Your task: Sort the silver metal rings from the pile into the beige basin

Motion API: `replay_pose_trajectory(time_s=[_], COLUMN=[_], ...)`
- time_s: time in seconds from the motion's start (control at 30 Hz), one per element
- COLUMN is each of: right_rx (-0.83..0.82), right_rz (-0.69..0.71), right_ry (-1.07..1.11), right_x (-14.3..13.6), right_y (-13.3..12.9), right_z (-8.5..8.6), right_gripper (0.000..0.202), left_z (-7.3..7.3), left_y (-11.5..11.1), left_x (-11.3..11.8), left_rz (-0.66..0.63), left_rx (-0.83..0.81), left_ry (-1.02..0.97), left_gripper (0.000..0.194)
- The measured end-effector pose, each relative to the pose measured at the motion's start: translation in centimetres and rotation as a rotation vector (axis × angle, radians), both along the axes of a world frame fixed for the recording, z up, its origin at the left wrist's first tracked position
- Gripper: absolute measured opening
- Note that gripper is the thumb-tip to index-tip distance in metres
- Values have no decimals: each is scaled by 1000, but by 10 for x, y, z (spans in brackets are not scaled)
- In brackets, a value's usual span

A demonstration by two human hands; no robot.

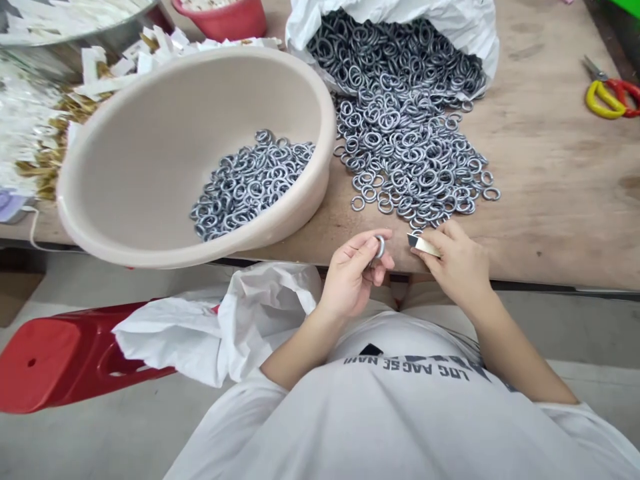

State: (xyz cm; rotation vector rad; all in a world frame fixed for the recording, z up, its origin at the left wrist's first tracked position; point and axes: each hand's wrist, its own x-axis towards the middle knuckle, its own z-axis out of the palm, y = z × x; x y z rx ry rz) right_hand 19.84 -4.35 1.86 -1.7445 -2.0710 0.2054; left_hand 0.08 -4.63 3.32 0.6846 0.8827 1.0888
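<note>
Between the thumb and fingers of my left hand is a grey metal ring, held upright just past the table's front edge. My right hand, a short way to its right, grips a small blade with a dark tip and a pale, flat handle; the tip points left. Beyond both hands a loose heap of grey metal rings spreads over the table, its nearest rings close to my right fingers. To the left, a big beige basin holds a smaller heap of such rings.
A white sack lies open at the back, rings pouring from it. Scissors with yellow and red handles lie at the right. White strips and gold pieces crowd behind the basin, near a red bowl. A red stool stands below left.
</note>
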Motion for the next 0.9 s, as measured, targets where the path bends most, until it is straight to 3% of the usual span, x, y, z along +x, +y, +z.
replay_pose_trajectory(time_s=[0.1, 0.23, 0.4, 0.5, 0.67, 0.77, 0.9], right_rx=[5, 42, -275, -319, -261, -259, -93], right_rz=[13, 22, 95, 102, 187, 155, 136], right_ry=[110, 503, 992, 1155, 1140, 1114, 896], right_x=[1, 3, -14, -25, -30, -28, -23], right_y=[6, 9, -1, -9, -12, -9, -8], right_z=[-1, 8, 20, 20, 13, 10, 10], right_gripper=[18, 21, 31, 27, 33, 29, 35], left_z=[-1, -4, -5, -4, -7, -9, -6], left_y=[2, 3, -2, -6, -9, -9, -6], left_x=[-1, 3, 13, 16, 19, 22, 23], left_rz=[18, 15, -49, -56, -53, -88, -88], left_rx=[-2, 42, 393, 473, 273, 205, 83], left_ry=[-14, 52, 445, 519, 296, 174, 37], left_gripper=[26, 23, 27, 33, 44, 48, 48])
